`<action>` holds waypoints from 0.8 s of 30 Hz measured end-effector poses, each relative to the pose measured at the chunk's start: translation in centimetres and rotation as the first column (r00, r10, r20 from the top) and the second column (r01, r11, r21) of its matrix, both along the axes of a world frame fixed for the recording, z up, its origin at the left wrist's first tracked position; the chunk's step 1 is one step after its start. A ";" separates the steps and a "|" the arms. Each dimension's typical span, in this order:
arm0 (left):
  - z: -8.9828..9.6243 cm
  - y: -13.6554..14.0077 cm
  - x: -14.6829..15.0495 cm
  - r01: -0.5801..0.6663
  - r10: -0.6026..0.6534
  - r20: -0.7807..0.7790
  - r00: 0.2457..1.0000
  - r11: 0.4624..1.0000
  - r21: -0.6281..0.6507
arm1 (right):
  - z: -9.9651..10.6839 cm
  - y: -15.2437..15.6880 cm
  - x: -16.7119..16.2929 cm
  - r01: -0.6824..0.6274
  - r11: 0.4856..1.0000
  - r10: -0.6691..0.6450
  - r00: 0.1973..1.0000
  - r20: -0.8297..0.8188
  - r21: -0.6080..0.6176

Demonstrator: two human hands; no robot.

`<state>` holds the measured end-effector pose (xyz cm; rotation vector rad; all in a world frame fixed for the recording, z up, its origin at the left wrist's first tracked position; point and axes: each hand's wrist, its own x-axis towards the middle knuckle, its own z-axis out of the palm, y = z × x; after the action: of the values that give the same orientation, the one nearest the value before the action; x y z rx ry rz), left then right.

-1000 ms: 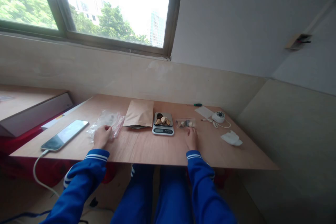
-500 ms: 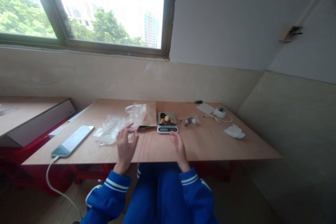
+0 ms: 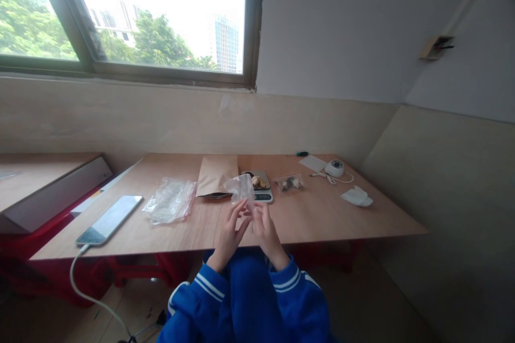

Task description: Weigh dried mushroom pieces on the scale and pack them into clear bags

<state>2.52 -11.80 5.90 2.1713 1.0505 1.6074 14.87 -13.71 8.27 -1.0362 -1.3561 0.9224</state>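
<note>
Between my hands, over the table's front part, is a clear plastic zip bag (image 3: pixel 242 186). My left hand (image 3: pixel 230 230) pinches one side of its lower edge, and my right hand (image 3: pixel 265 228) has its fingers closed on the other side. Just behind the bag stands a small kitchen scale (image 3: pixel 264 196), partly covered by it. Dried brown and pale pieces (image 3: pixel 257 180) lie on the scale's plate; they look like dried mushrooms. To the right of the scale lies a filled clear bag (image 3: pixel 288 184) with dark and white pieces inside.
A brown paper bag (image 3: pixel 217 174) lies left of the scale, beside a stack of clear bags (image 3: pixel 171 201). A phone (image 3: pixel 110 220) with a cable is at the left edge. At right are a white camera-like device (image 3: pixel 335 168), crumpled tissue (image 3: pixel 357 196) and a green-handled tool (image 3: pixel 302 154).
My left hand has carried the plastic bag rightward from beside the stack to the front of the scale. My right hand has moved slightly left and taken hold of the bag too.
</note>
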 end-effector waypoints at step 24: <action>-4.7 8.3 0.2 -0.286 0.266 0.117 0.957 0.935 0.209 | -0.5 6.8 8.0 0.265 0.964 -0.264 0.964 0.040 -0.017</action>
<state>2.69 -3.45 1.19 2.1404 1.2484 2.0158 22.88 -6.89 7.74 -1.2238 -1.2043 0.7220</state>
